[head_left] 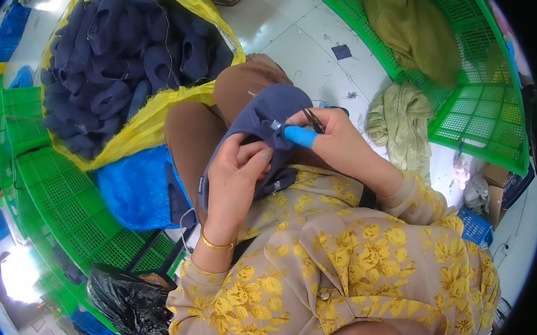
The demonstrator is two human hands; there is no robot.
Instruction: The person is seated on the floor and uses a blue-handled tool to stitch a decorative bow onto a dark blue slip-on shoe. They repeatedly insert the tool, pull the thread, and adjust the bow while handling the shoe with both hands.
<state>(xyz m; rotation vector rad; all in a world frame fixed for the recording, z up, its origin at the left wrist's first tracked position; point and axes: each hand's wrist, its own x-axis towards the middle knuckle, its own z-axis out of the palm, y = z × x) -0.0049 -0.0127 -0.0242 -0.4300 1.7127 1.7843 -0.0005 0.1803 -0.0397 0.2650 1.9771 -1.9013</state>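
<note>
Both hands at work over the lap, on 1 soft navy piece (279, 103). Left hand (231, 177): fingers curled in, thumb and fingertips pinching the cloth near its lower middle. Right hand (339, 139): dark snips (313, 121) gripped among the fingers, points angled up and away; thumb, in a blue cover (301, 136), pressed to the cloth just beside a small pale tag (276, 126). Navy piece lies between the 2 hands, its rounded end rising beyond the grip, the rest running down past the left wrist.

Under it, brown trousers (245, 80). Ahead and left, a yellow sack (143, 122) heaped with similar navy pieces (112, 57); a blue bag (136, 188) just below that. Green crate (67, 207) farther left. To the right, pale green cloth (398, 118) on the floor, near a green basket (493, 138) holding olive cloth (406, 24).
</note>
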